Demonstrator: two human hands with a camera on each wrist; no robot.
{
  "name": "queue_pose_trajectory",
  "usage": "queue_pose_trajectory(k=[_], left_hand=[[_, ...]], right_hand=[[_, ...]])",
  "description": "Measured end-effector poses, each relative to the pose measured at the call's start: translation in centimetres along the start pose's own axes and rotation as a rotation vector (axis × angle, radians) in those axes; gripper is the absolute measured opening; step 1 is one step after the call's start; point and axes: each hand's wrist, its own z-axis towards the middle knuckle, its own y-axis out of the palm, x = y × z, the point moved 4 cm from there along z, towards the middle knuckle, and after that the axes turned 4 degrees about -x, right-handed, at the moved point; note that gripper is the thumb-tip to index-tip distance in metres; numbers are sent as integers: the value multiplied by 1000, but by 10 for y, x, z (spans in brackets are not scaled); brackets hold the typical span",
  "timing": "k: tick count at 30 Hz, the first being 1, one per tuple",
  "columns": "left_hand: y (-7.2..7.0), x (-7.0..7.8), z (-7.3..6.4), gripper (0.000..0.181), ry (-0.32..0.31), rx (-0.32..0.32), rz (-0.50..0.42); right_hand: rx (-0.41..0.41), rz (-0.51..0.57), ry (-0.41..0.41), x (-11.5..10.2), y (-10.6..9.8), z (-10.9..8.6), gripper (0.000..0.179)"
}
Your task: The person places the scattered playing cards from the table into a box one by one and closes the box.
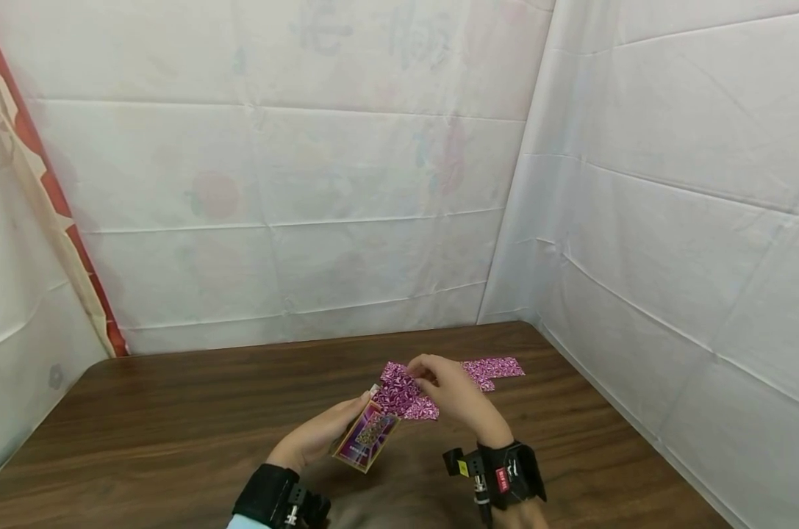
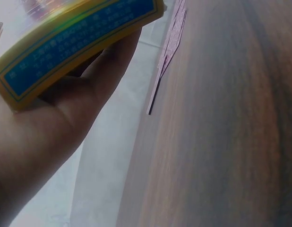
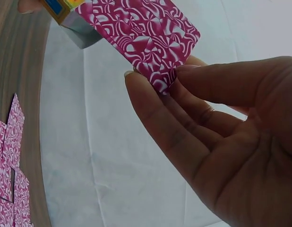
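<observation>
My left hand (image 1: pixel 316 435) grips a small purple and gold card box (image 1: pixel 367 437), tilted above the table; its yellow-edged side panel with blue print fills the top of the left wrist view. Between thumb and fingers, my right hand (image 3: pixel 217 132) pinches the corner of a playing card (image 3: pixel 146 35) with a pink and white swirl back. The card's far end meets the box's end; whether it lies inside, I cannot tell. More pink-backed cards (image 1: pixel 505 367) lie overlapping on the table, partly behind the right hand in the head view.
The brown wood-grain table (image 1: pixel 194 411) has a rounded far corner at each side. White cloth sheets (image 1: pixel 373 169) hang behind it and to both sides. Straps with cameras (image 1: pixel 518 474) sit on the wrists.
</observation>
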Motion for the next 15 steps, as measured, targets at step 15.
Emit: queue_pose_trajectory(k=[15], left_hand=[[-4, -1, -1, 74, 7, 2, -24]], right_hand=[[-73, -41, -41, -7, 14, 6, 15]])
